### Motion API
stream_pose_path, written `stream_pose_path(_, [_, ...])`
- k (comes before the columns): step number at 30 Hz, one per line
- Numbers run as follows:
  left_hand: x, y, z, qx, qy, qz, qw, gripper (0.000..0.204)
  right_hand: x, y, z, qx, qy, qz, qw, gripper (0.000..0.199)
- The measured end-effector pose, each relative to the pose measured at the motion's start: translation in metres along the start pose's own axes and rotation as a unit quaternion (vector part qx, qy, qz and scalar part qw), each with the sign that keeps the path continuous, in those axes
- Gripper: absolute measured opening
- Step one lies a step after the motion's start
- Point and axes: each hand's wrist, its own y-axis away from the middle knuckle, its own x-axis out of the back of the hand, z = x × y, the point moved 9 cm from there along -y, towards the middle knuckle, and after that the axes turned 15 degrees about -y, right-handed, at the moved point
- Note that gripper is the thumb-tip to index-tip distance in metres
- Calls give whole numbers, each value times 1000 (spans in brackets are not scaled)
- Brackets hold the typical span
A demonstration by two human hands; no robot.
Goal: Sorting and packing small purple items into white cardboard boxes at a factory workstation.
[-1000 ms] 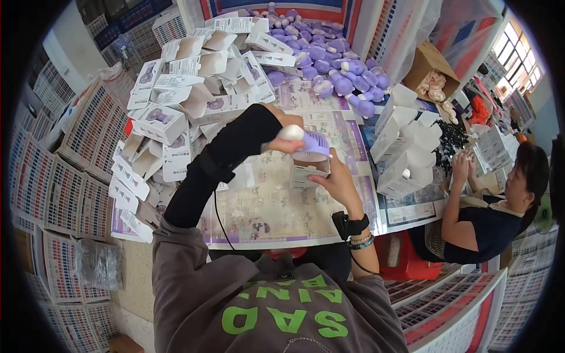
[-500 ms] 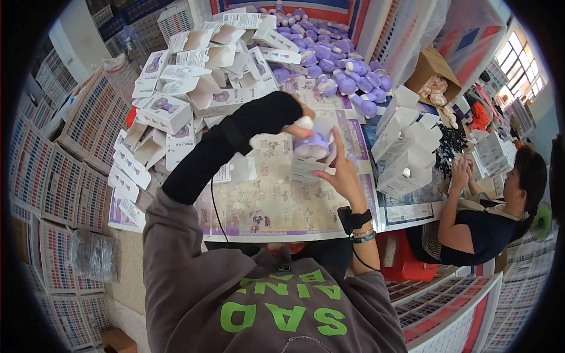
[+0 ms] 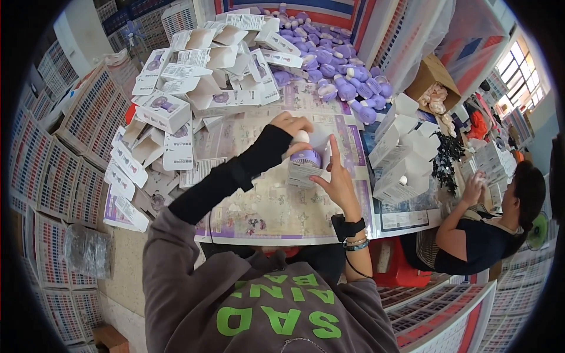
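Observation:
A small purple fan [image 3: 306, 156] sits partly inside a white carton [image 3: 302, 174] near the middle of the table. My left hand [image 3: 292, 126], in a black sleeve, grips the fan from above. My right hand [image 3: 335, 178], with a black watch on the wrist, holds the carton's right side with its fingers spread upward. The fan's lower part is hidden in the carton.
Several open white cartons [image 3: 170, 112] are heaped at the left and back of the table [image 3: 265, 212]. More purple fans [image 3: 347, 88] lie at the back right. Upright white cartons [image 3: 403, 159] stand to the right. Another person [image 3: 482, 235] sits at the right side.
Both hands have come down from mid-air toward the table with the fan and carton. The fan now sits lower in the carton.

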Motion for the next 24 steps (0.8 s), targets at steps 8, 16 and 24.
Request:
stream_pose_path(8, [22, 41, -8, 147, 135, 167, 966, 23, -7, -1, -8, 6, 0, -9, 1000, 112])
stream_pose_path(16, [-4, 52, 40, 2, -95, -38, 995, 18, -15, -5, 5, -66, -5, -33, 997, 98])
stream_pose_path(24, [17, 21, -8, 42, 24, 40, 998, 21, 20, -7, 31, 0, 72, 3, 997, 76])
